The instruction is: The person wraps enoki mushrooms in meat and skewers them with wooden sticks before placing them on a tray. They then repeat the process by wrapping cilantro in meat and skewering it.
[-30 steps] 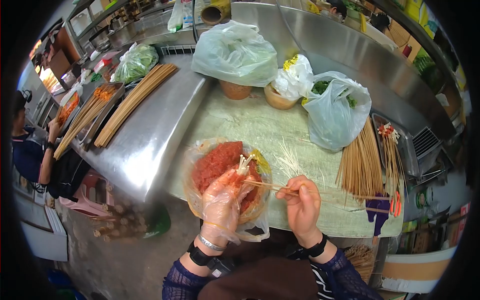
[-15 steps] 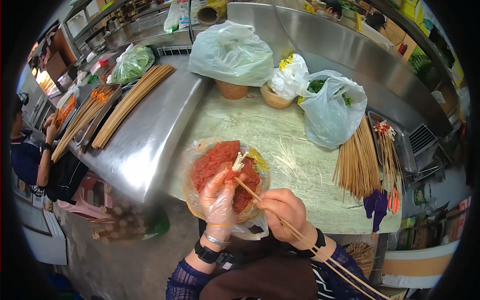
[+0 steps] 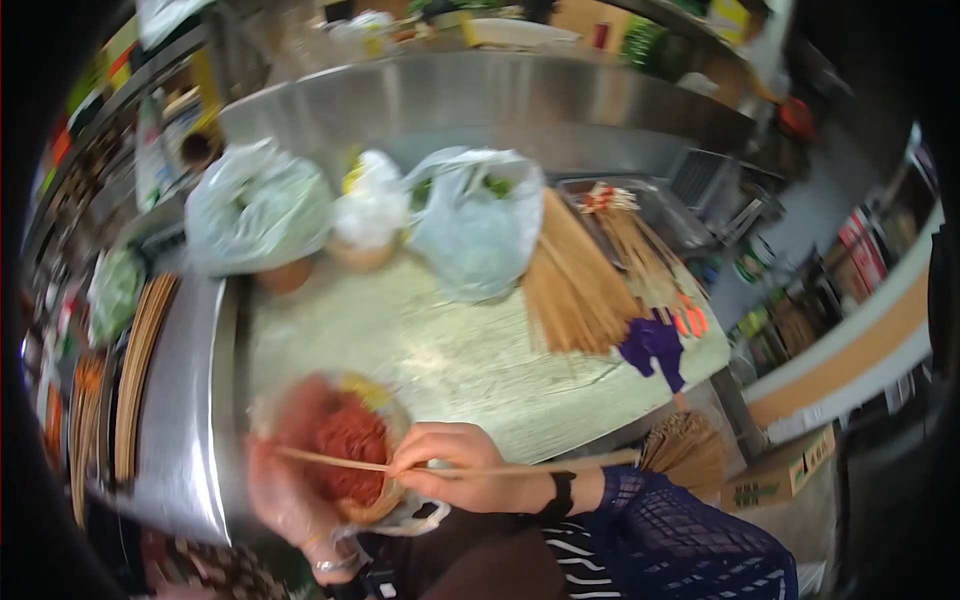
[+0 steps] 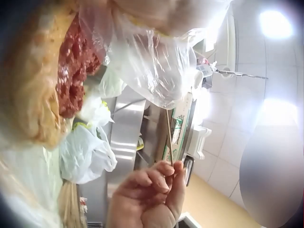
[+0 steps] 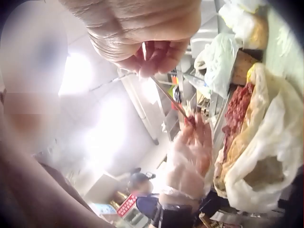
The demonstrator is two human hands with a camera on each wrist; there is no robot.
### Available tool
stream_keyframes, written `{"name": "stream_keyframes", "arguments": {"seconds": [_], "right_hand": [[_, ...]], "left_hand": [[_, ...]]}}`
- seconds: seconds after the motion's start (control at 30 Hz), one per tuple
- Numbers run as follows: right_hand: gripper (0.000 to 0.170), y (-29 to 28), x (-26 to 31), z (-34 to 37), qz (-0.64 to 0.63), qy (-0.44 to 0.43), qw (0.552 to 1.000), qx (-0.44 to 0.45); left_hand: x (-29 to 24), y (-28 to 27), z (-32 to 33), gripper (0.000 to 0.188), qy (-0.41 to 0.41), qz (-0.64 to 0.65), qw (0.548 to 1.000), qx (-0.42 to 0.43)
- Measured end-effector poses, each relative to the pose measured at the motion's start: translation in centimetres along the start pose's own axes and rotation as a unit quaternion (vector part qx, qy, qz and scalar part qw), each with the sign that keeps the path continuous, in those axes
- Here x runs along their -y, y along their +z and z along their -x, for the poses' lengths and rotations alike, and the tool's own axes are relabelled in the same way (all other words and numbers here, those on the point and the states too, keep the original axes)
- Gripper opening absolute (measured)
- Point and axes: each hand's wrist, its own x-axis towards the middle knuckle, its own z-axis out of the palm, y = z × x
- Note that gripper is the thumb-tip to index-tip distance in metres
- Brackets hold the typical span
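Observation:
In a clear plastic glove, my left hand [image 3: 290, 485] holds a small bundle of enoki mushrooms [image 5: 188, 107] with red minced meat [image 5: 191, 120] around its base. Motion blur softens this hand in the head view. My right hand [image 3: 450, 465] is bare and pinches long bamboo skewers [image 3: 345, 460] between thumb and fingers. Their front end meets the meat at the left fingertips in the right wrist view, while the back end runs out past the right wrist. Just beside and below the hands is a plastic-lined bowl [image 5: 259, 161] of minced meat [image 3: 350, 435].
Plastic bags of greens [image 3: 475, 225] stand along the back. A fan of skewers [image 3: 575, 285], finished-looking skewers in a metal tray [image 3: 670, 215], a purple cloth [image 3: 655, 345] and orange-handled scissors [image 3: 690, 318] lie at right. A steel counter [image 3: 185, 400] with more skewers [image 3: 145, 370] adjoins at left.
The head view has swung right. My right hand first held the skewers out to the right, then brought their end to the meat and mushrooms in my left hand, where it still is.

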Motion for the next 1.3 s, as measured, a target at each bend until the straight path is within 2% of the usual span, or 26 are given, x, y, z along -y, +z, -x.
{"name": "stream_keyframes", "arguments": {"seconds": [0.03, 0.07, 0.13, 0.23, 0.33, 0.37, 0.47, 0.5, 0.6, 0.63, 0.7, 0.77, 0.87, 0.9, 1.0, 1.07, 1.13, 1.17, 1.2, 1.27, 1.3], "right_hand": [[0.019, -1.2, 0.5, 0.7, -0.048, 0.055, 0.997, 0.005], [0.020, -2.3, 0.5, 1.3, -0.106, 0.081, 0.990, -0.043], [0.023, -4.7, -0.6, 3.2, -0.233, 0.137, 0.954, -0.129], [0.027, -10.1, -0.7, 5.8, -0.235, 0.058, 0.939, -0.246], [0.031, -16.7, 0.0, 6.7, -0.206, -0.021, 0.906, -0.368], [0.034, -19.0, 0.1, 6.2, -0.192, -0.036, 0.892, -0.408], [0.038, -27.0, -1.0, 4.0, -0.153, -0.067, 0.859, -0.485], [0.039, -29.9, -1.7, 3.0, -0.158, -0.067, 0.843, -0.510], [0.040, -36.3, -3.7, -0.3, -0.169, -0.061, 0.792, -0.583], [0.040, -37.8, -4.7, -0.9, -0.172, -0.057, 0.773, -0.607], [0.040, -39.4, -6.6, -1.5, -0.228, -0.040, 0.744, -0.627], [0.042, -39.9, -8.1, -1.1, -0.269, -0.018, 0.708, -0.652], [0.044, -38.9, -7.5, 0.7, -0.336, 0.053, 0.741, -0.579], [0.044, -37.5, -5.8, 1.6, -0.335, 0.068, 0.775, -0.532], [0.034, -38.9, -3.5, 5.7, -0.225, 0.051, 0.857, -0.461], [0.032, -39.6, -1.7, 7.3, -0.013, 0.079, 0.846, -0.526], [0.036, -40.7, -0.7, 8.4, 0.207, 0.137, 0.789, -0.561], [0.058, -42.3, -1.7, 9.7, 0.311, 0.129, 0.784, -0.521], [0.066, -42.5, -1.3, 9.9, 0.410, 0.218, 0.736, -0.493], [0.083, -42.7, -0.8, 10.1, 0.578, 0.381, 0.597, -0.406], [0.104, -43.8, -1.7, 10.4, 0.530, 0.411, 0.631, -0.389]], "left_hand": [[0.0, -0.3, -0.1, 0.036, 0.019, -0.046, 0.999, 0.017], [1.2, -2.3, -0.7, 0.044, 0.046, -0.038, 0.994, 0.092], [0.2, -1.4, 0.1, 0.052, 0.073, -0.061, 0.990, 0.107], [1.9, -2.3, -0.1, 0.057, 0.209, -0.179, 0.958, 0.080], [2.9, -3.7, 0.6, 0.057, 0.089, -0.126, 0.981, 0.118], [2.9, -3.8, 0.7, 0.055, 0.080, -0.124, 0.980, 0.135], [3.7, -3.7, 1.0, 0.051, 0.094, -0.107, 0.986, 0.088], [3.2, -3.1, 1.4, 0.049, 0.067, -0.098, 0.990, 0.080], [2.6, -1.1, 2.0, 0.044, 0.125, -0.107, 0.985, 0.057], [1.7, -0.7, 2.3, 0.042, 0.142, -0.155, 0.975, 0.074], [-0.4, -0.1, 2.6, 0.041, 0.174, -0.248, 0.947, 0.107], [-0.6, 0.2, 2.7, 0.041, 0.169, -0.247, 0.948, 0.109], [-0.5, -0.1, 2.6, 0.042, 0.175, -0.255, 0.945, 0.108], [-0.3, -0.2, 2.5, 0.042, 0.178, -0.259, 0.943, 0.109], [-0.2, -0.3, 2.6, 0.045, 0.171, -0.263, 0.943, 0.110], [0.0, -0.7, 2.4, 0.048, 0.166, -0.264, 0.944, 0.107], [0.1, -0.8, 2.4, 0.049, 0.166, -0.254, 0.947, 0.110], [0.2, -0.9, 2.3, 0.050, 0.177, -0.253, 0.945, 0.111], [0.2, -0.9, 2.4, 0.049, 0.175, -0.253, 0.945, 0.110], [0.1, -0.8, 2.4, 0.048, 0.173, -0.252, 0.946, 0.107], [0.1, -0.8, 2.5, 0.047, 0.169, -0.253, 0.947, 0.106]]}}
